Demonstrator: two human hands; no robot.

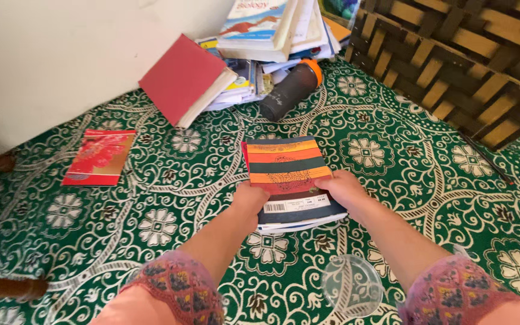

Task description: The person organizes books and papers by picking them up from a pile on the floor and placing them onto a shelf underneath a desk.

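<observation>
Between both hands, striped book (pixel 287 174)

Striped book (pixel 287 171): glossy paper cover. Carpet (pixel 392 156): woven patterned cloth, matt. Bottle (pixel 290 90): dark matt plastic. Screen (pixel 452 54): woven wood.

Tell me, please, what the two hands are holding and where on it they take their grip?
A small stack of books with a striped orange-and-dark cover on top. The left hand grips its near left edge, the right hand its near right edge.
</observation>
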